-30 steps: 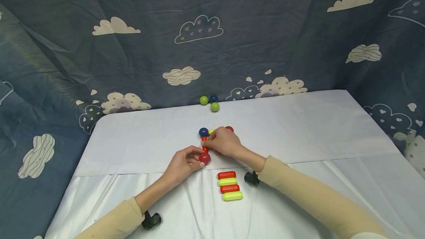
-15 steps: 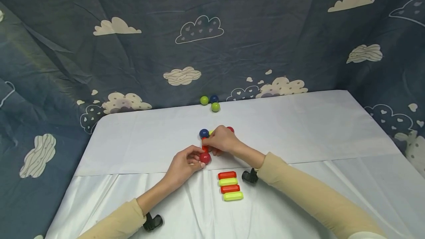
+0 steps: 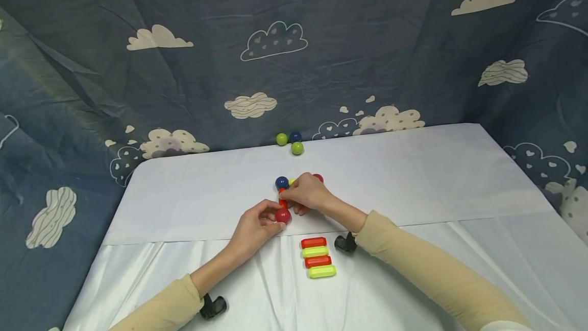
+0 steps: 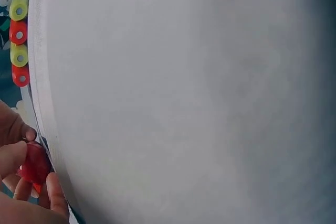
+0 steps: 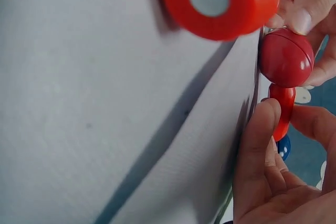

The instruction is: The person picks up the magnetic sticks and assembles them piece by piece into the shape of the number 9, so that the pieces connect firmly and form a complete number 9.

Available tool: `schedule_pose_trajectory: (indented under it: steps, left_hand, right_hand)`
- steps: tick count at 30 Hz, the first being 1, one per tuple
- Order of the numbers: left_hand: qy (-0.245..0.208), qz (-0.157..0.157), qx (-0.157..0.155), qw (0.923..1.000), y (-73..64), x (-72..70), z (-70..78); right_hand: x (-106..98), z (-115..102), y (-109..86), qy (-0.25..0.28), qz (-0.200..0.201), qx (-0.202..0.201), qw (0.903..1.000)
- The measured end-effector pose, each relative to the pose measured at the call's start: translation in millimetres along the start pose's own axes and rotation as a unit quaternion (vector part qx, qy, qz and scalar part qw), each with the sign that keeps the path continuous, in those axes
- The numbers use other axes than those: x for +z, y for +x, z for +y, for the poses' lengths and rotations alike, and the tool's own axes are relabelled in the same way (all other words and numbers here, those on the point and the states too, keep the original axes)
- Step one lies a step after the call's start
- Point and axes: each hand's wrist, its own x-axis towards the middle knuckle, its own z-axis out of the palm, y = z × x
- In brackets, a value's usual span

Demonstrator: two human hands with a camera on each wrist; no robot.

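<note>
In the head view my left hand [image 3: 254,221] holds a red ball [image 3: 283,216] between thumb and fingers. My right hand [image 3: 310,192] pinches a red magnetic rod [image 3: 282,201] by its sides. That rod's near end meets the red ball, as the right wrist view also shows. At its far end sits a blue ball [image 3: 282,183]. A yellow rod [image 3: 291,182] runs right from the blue ball, mostly hidden behind my right hand. Beyond the knuckles a second red ball [image 3: 318,178] peeks out.
Nearer me lies a row of several rods, alternating red [image 3: 314,242] and yellow [image 3: 322,272]. At the table's back edge two green balls [image 3: 297,148] and a blue ball [image 3: 295,137] sit together. A dark cloud-patterned cloth [image 3: 206,75] hangs behind the white tabletop [image 3: 413,178].
The left hand and its red ball have shifted slightly away from me, toward the blue ball. My right hand has edged a little farther forward, still pinching the red rod.
</note>
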Motion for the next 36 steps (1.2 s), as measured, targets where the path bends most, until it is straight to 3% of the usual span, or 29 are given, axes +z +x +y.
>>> schedule_pose_trajectory:
  steps: [4, 10, 15, 20, 25, 36]
  left_hand:
    - [0.016, 0.001, -0.003, 0.9999, 1.4, -0.3, -0.3]
    - [0.02, -0.004, 0.0, 0.9998, 1.6, -2.1, -1.2]
    - [0.02, -0.005, -0.003, 0.9998, 1.7, -3.0, 0.6]
    - [0.02, -0.005, -0.01, 0.9997, 2.5, -2.5, 0.7]
    - [0.024, -0.001, -0.009, 0.9997, 1.7, -2.7, 0.7]
    - [0.023, -0.003, -0.002, 0.9997, 2.3, -2.3, -1.6]
  right_hand:
    - [-2, 3, -3.4, 0.001, -0.003, -0.027, 0.9996]
    - [-15, 9, -22.6, -0.063, 0.002, -0.127, 0.9899]
    - [-30, 20, -49.7, -0.116, -0.052, -0.184, 0.9748]
    - [-38, 35, -71.3, -0.147, -0.108, -0.199, 0.9629]
    - [-37, 48, -77.5, -0.169, -0.14, -0.208, 0.9532]
    - [-33, 50, -76.9, -0.178, -0.133, -0.207, 0.9527]
